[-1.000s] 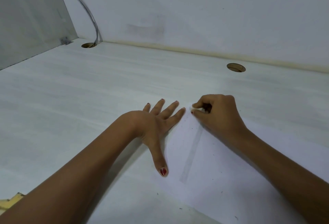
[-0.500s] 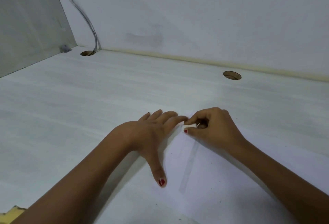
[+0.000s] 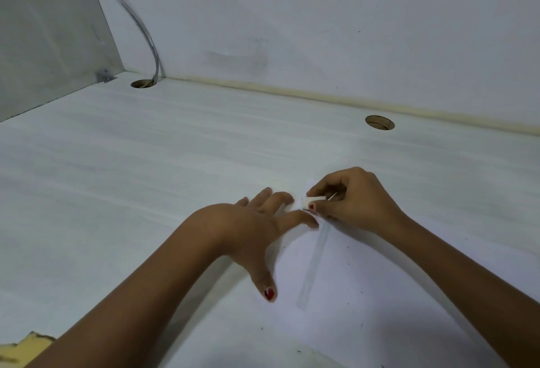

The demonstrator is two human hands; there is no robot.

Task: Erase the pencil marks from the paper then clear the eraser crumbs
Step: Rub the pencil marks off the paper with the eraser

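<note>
Pale wood-grain desk [image 3: 146,177] runs back to a white wall, with round cable holes [image 3: 379,122] near its far edge. On it lies the white sheet of paper [image 3: 380,294]. My left hand [image 3: 248,227] presses it flat, fingers straight and thumb splayed toward me. My right hand [image 3: 356,201] pinches the small white block eraser [image 3: 311,201] between thumb and forefinger at the sheet's far corner, just beside my left fingertips. Dark specks [image 3: 362,292] dot the paper.
</note>
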